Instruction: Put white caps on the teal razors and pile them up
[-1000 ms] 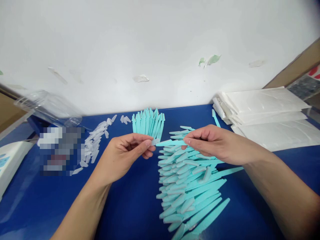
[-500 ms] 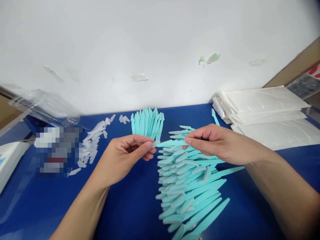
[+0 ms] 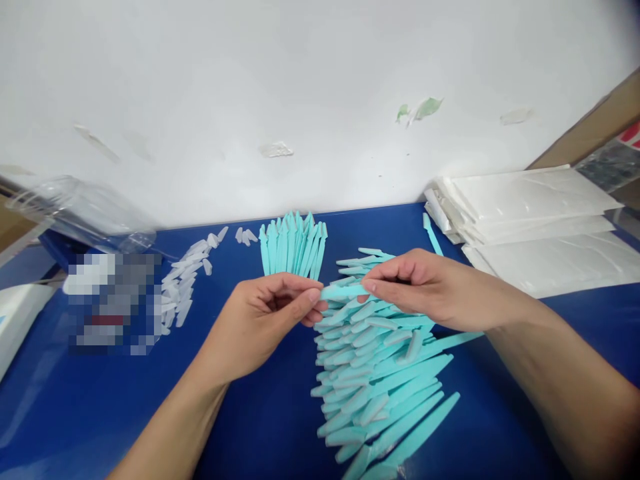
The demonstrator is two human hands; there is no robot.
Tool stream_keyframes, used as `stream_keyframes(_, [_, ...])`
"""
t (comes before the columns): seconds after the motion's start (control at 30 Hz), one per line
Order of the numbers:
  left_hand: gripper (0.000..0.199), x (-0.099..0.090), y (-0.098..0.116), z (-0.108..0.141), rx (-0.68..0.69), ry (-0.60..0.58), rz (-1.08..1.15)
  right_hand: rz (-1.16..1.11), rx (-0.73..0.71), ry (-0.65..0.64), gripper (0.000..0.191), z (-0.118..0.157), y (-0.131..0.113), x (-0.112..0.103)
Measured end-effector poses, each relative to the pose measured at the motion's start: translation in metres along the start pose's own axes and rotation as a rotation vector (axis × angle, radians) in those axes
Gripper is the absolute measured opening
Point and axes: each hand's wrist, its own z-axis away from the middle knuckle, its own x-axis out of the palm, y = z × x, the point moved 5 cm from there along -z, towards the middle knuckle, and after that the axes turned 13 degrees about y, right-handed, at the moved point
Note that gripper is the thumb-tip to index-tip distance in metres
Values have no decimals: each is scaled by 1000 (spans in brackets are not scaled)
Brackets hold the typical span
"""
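A turquoise eyebrow razor (image 3: 343,292) is pinched in my right hand (image 3: 415,287), its blade end pointing left. My left hand (image 3: 280,303) closes thumb and fingers at that blade end, around a small clear blade cap that they now mostly hide. How far the cap sits on the blade I cannot tell. Just below the hands lies a large pile of turquoise eyebrow razors (image 3: 380,380). Beyond my left hand, more razors stand side by side in a fanned row (image 3: 293,243). Loose clear caps (image 3: 183,280) are scattered to the left.
White plastic bags (image 3: 530,200) are stacked at the right back, with a single razor (image 3: 433,233) beside them. A clear plastic container (image 3: 95,207) lies at the left back, near a pixelated object (image 3: 115,300). A white wall (image 3: 320,100) bounds the blue table (image 3: 270,413).
My left hand has moved right, bringing the cap from just off the razor's tip onto its blade end. The right hand stays nearly in place, holding the razor.
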Motion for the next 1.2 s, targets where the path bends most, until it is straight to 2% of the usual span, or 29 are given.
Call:
stream_keyframes(0.07, [18,5,0,2,-2,-2,0,6,-7,3,39,0,0,4])
stream_keyframes(0.13, [19,8,1,3,4,5,-9,37,-33,60,35,1,0,2])
stream_keyframes(0.2, [21,10,1,5,13,-4,-35,109,-80,118,34,3,1,-5])
stream_keyframes(0.3, [24,8,0,6,50,-30,-139,223,-159,134,30,4,3,-20])
stream_keyframes(0.43, [29,-9,-2,0,125,75,-291,266,-146,144,36,2,12,-36])
stream_keyframes(0.6, [32,-27,2,-8,147,167,-336,327,-85,59,37,2,27,-36])
stream_keyframes(0.7, [32,-36,8,-12,156,221,-338,359,-75,84,38,0,23,-35])
stream_keyframes(0.77, [32,-49,10,-16,171,298,-362,399,-60,175,41,-11,12,-34])
stream_keyframes(0.87, [37,-82,10,-23,213,460,-421,582,-40,366,46,-44,-11,-27])
stream_keyframes(0.93, [40,-107,7,-28,260,599,-548,688,-28,340,48,-72,-22,-12])
stream_keyframes(1.0, [39,-123,4,-34,359,689,-814,714,-9,312,45,-99,-29,1])
stream_keyframes(1.07, [37,-124,-4,-43,446,618,-1025,720,13,302,38,-119,-30,10])
stream_keyframes(1.2, [48,-106,-28,-62,466,451,-1142,649,102,268,32,-135,-19,13])
